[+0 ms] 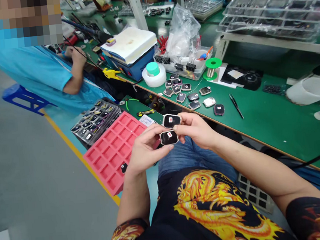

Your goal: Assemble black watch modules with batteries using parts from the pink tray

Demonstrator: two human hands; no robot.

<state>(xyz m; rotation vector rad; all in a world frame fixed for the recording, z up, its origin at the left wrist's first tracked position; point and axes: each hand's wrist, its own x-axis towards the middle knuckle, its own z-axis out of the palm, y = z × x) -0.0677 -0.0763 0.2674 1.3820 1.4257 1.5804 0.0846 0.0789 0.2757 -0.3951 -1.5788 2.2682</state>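
Note:
Over my lap I hold two square smartwatch cases with dark screens and red-marked white stickers. My left hand [145,147] is closed around the nearer watch case [169,137], thumb along its lower edge. Just beyond it, my right hand [194,128] grips the farther watch case [172,121] by its right side. The two cases are close together, edge by edge; whether they touch I cannot tell. Several more watch cases [194,104] lie on the green bench ahead. A pink compartment tray [115,160] stands to the left, with one dark watch piece [124,168] at its near side.
Tweezers [236,106], a solder spool [212,69], a tape roll [154,77] and a white cup [310,90] stand or lie on the bench [279,123]. A clear tray of watch parts [96,120] sits beyond the pink tray. A co-worker in blue [30,68] sits at the left.

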